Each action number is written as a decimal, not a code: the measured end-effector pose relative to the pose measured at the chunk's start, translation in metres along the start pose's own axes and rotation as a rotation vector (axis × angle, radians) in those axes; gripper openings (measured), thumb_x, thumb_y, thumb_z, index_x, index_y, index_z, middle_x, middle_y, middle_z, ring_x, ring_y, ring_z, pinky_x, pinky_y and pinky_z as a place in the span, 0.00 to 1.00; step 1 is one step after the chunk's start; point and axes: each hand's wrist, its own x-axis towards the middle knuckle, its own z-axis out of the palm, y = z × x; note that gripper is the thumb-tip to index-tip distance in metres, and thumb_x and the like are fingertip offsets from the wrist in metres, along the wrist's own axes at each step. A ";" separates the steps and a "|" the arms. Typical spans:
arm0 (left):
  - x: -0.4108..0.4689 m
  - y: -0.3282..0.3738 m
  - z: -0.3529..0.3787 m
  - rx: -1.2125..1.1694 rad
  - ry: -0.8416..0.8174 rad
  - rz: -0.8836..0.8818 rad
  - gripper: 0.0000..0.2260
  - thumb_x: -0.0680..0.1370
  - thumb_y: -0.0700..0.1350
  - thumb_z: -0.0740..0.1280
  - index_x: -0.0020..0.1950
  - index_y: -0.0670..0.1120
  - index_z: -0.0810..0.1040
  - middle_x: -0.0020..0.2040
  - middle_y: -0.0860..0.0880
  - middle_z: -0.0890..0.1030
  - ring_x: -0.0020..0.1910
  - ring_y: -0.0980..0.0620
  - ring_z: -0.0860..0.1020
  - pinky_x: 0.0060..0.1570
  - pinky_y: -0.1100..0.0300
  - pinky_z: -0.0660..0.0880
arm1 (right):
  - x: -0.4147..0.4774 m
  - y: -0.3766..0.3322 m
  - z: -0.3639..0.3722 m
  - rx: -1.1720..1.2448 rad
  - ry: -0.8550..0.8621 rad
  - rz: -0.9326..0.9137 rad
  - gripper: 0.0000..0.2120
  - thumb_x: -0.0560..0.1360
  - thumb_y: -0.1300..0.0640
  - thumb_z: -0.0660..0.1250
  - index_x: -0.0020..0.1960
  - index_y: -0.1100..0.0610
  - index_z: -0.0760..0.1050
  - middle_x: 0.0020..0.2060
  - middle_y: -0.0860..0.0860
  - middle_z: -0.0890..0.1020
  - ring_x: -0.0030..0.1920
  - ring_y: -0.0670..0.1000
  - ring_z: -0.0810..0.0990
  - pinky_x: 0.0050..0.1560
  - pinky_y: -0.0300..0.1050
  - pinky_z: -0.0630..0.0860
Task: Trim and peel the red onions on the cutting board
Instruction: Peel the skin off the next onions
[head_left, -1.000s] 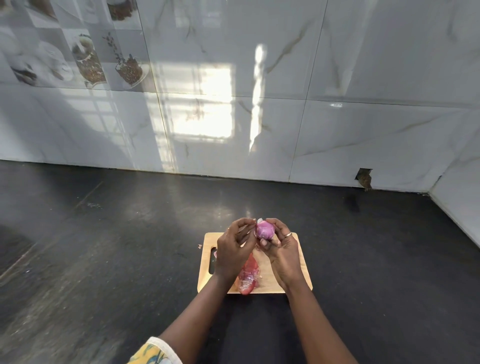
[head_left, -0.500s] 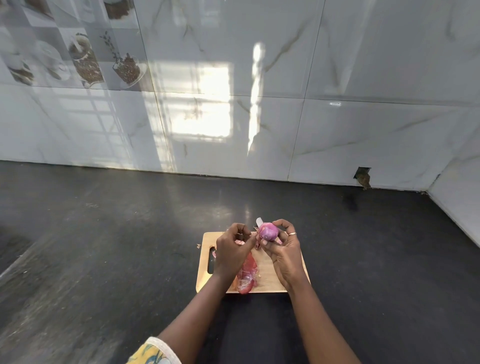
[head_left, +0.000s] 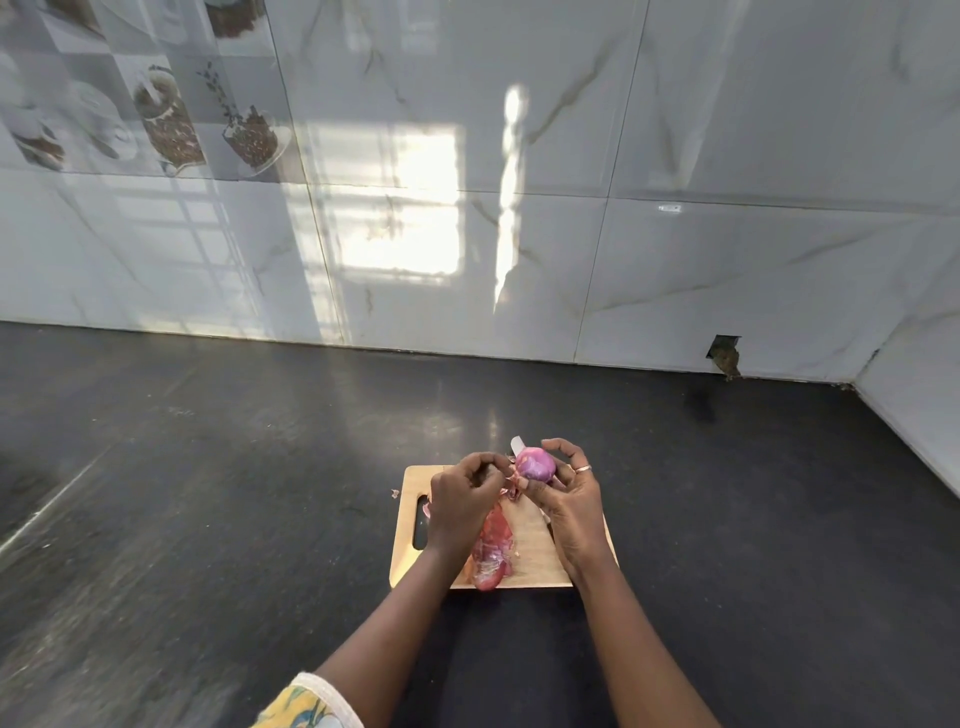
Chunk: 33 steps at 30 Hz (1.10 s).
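A small wooden cutting board (head_left: 530, 569) lies on the dark counter. Above its far edge my right hand (head_left: 569, 499) grips a peeled purple-red onion (head_left: 536, 464); a pale knife tip (head_left: 517, 445) pokes out behind the onion, so the knife seems to be in the same hand. My left hand (head_left: 460, 501) sits just left of the onion and pinches a strip of onion skin (head_left: 511, 480) that hangs from it. A pile of red onion peels (head_left: 491, 551) lies on the board between my wrists.
The black counter (head_left: 208, 493) stretches wide to the left and right of the board. A white tiled wall (head_left: 571, 234) closes the back and the right corner. One skin scrap (head_left: 395, 493) lies off the board's left corner.
My left hand has drawn back from the onion toward the left, pulling a strip of skin away. The right hand has kept hold of the onion.
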 end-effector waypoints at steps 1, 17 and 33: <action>0.000 0.000 0.000 -0.014 -0.009 -0.010 0.14 0.75 0.37 0.64 0.41 0.57 0.80 0.38 0.50 0.84 0.38 0.50 0.83 0.43 0.46 0.79 | 0.000 0.000 0.000 0.002 -0.008 0.000 0.24 0.65 0.73 0.73 0.56 0.54 0.74 0.53 0.61 0.81 0.51 0.56 0.82 0.51 0.50 0.80; 0.005 0.001 0.000 0.107 -0.052 0.110 0.10 0.72 0.43 0.71 0.53 0.45 0.82 0.48 0.51 0.84 0.47 0.66 0.78 0.49 0.71 0.75 | 0.004 0.005 -0.002 -0.094 -0.014 -0.006 0.24 0.63 0.74 0.74 0.57 0.60 0.76 0.53 0.57 0.82 0.51 0.51 0.82 0.47 0.41 0.80; 0.010 0.003 0.002 0.219 0.017 0.256 0.06 0.72 0.38 0.70 0.48 0.43 0.84 0.44 0.48 0.85 0.45 0.62 0.78 0.43 0.73 0.73 | 0.009 0.004 -0.005 -0.203 -0.039 0.012 0.25 0.65 0.75 0.73 0.59 0.61 0.75 0.55 0.59 0.81 0.54 0.55 0.82 0.57 0.52 0.78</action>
